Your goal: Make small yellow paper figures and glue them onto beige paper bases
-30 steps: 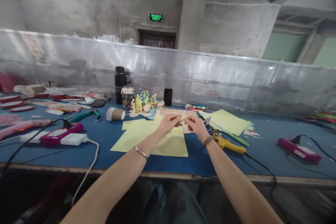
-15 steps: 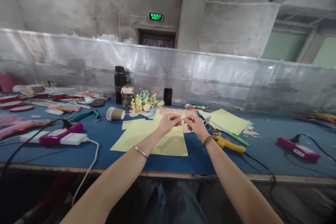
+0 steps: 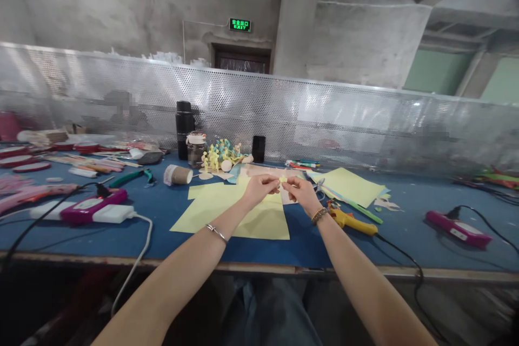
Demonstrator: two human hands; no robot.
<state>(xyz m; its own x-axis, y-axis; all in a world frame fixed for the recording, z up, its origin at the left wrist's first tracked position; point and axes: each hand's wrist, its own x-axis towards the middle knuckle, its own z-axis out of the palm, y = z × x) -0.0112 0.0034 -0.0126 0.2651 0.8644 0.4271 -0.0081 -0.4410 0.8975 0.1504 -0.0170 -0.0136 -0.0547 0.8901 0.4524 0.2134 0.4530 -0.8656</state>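
Yellow paper scrap (image 3: 283, 179) between the hands (image 3: 261, 189) (image 3: 300, 193): too small to identify. Shape (image 3: 120, 111) behind perforated metal screen (image 3: 259, 113), beyond the hands: blurred.

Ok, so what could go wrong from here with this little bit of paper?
The small yellow paper piece, pinched between the left hand and right hand, might drop and be hard to spot against the pale yellow paper sheets below. The right arm lies close to the yellow glue gun, so it could knock it. That gun's black cord runs off the blue work table and might snag.
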